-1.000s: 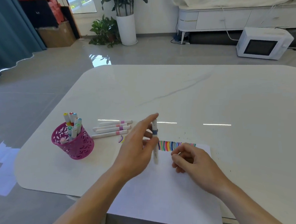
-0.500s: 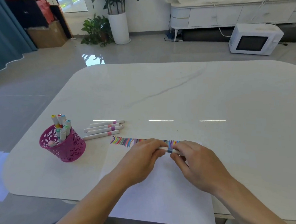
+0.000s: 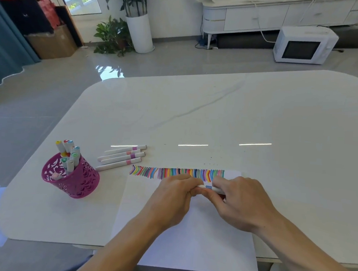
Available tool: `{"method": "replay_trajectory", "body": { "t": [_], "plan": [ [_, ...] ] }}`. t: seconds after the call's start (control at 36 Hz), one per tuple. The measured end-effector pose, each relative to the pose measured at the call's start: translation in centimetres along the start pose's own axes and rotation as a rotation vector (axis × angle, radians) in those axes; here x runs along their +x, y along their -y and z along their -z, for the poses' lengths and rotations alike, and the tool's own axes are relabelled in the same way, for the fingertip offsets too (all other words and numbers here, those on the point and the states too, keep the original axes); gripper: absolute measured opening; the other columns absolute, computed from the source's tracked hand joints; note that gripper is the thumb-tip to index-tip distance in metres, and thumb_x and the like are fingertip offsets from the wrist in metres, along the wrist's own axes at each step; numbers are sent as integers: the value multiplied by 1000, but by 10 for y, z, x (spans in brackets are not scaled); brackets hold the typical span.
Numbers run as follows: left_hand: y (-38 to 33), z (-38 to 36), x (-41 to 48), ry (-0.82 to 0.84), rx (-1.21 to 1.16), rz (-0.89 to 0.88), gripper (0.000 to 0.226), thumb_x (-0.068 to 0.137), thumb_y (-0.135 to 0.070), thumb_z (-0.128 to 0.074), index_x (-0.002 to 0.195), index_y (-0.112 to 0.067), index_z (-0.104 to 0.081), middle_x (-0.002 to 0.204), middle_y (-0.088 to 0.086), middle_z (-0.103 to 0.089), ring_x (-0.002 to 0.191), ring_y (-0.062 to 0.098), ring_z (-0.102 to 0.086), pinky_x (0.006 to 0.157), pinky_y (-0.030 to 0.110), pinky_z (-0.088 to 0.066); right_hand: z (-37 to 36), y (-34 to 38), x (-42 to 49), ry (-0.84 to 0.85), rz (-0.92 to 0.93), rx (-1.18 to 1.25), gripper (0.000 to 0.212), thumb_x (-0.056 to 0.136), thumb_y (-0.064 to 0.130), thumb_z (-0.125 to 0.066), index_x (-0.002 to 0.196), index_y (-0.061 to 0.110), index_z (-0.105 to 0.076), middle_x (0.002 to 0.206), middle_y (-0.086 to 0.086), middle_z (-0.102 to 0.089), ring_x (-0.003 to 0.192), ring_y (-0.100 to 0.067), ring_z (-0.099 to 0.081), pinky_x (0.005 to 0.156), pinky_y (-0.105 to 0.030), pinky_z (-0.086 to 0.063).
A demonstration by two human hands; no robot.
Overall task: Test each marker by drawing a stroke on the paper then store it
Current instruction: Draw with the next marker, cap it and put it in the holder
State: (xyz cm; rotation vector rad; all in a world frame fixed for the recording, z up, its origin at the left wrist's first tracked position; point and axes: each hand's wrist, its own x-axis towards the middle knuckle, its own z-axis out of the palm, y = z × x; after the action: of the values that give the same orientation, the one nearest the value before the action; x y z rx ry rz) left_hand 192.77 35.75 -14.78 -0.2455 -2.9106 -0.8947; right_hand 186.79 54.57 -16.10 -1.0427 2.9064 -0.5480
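A white marker with a blue band (image 3: 208, 187) lies level between both hands over the white paper (image 3: 188, 240). My left hand (image 3: 172, 200) grips its left end and my right hand (image 3: 239, 204) grips its right end; both ends are hidden by fingers. A row of coloured strokes (image 3: 178, 173) runs along the paper's far edge. Several white markers (image 3: 122, 156) lie side by side on the table left of the paper. A magenta pen cup (image 3: 73, 177) holding several markers stands further left.
The white table (image 3: 238, 118) has its near edge under the paper, which overhangs it. On the floor beyond stand a white microwave (image 3: 303, 45), potted plants (image 3: 126, 27) and a cardboard box (image 3: 51, 43).
My left hand carried the marker from upright to level and my right hand closed on its other end. The two hands have since stayed together over the paper.
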Motion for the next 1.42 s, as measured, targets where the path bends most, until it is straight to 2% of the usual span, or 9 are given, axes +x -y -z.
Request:
{"method": "replay_trajectory", "body": {
  "t": [0.19,0.44,0.56,0.67,0.78,0.92,1.11,1.22,1.42],
  "plan": [
    [0,-5,2,-49,-13,-19,49,90,-33,-29,101,-15,-73,80,-4,-65,66,7,-49,61,19,-44,3,2,-1,-4,-43,-57,69,90,77,-16,87,23,-59,67,1,-63,62,-21,-58,54,-30,-38],
    [2,-3,13,-184,-19,-23,32,99,-35,-44,105,-20,-73,83,-7,-66,72,12,-58,65,25,-46,20,-13,-1,0,-279,99,65,88,78,-31,64,20,-43,53,0,-46,54,-19,-46,52,-34,-32],
    [3,-12,17,-163,28,-34,18,97,-24,-62,111,-21,-72,91,-7,-65,81,13,-57,71,22,-43,21,-20,-3,-48,-311,273,46,102,50,-42,68,21,-48,51,2,-43,52,-18,-41,53,-34,-32],
    [5,-22,20,-149,59,-50,15,94,-24,-66,107,-22,-72,105,-10,-65,97,12,-57,83,26,-48,19,-30,-1,-87,-355,431,22,106,26,-43,109,25,-65,67,7,-59,55,-10,-48,56,-32,-36],
    [9,-31,23,-132,102,-105,12,94,-24,-65,105,-22,-67,112,-11,-62,108,12,-54,90,28,-46,18,-34,-1,-96,-350,541,54,106,12,-40,147,46,-35,117,11,-64,87,-8,-63,80,-30,-47],
    [21,-45,22,-57,152,-180,22,100,-33,-47,110,-22,-62,144,-8,-53,143,14,-36,113,27,-32,18,-32,1,-214,-327,674,36,107,11,-44,122,39,-60,111,5,-67,77,-6,-70,70,-15,-54],
    [27,-48,15,16,178,-141,26,101,-37,-40,114,-24,-58,150,-8,-45,145,15,-32,114,27,-27,11,-36,6,-234,-382,846,41,94,-5,-61,111,32,-70,99,3,-74,88,-14,-73,72,-33,-63],
    [26,-46,11,27,203,-127,28,101,-40,-37,114,-25,-57,151,-7,-44,145,15,-31,114,28,-28,5,-34,8,-216,-413,899,24,83,20,-86,98,27,-69,82,-1,-74,72,-14,-70,70,-28,-58],
    [27,-44,7,22,240,-139,27,102,-40,-36,113,-26,-56,150,-6,-45,143,16,-33,113,28,-28,-4,-27,6,-254,-461,1076,8,101,14,-60,96,12,-66,72,-13,-73,67,-38,-70,63,-43,-58]
  ]
}}
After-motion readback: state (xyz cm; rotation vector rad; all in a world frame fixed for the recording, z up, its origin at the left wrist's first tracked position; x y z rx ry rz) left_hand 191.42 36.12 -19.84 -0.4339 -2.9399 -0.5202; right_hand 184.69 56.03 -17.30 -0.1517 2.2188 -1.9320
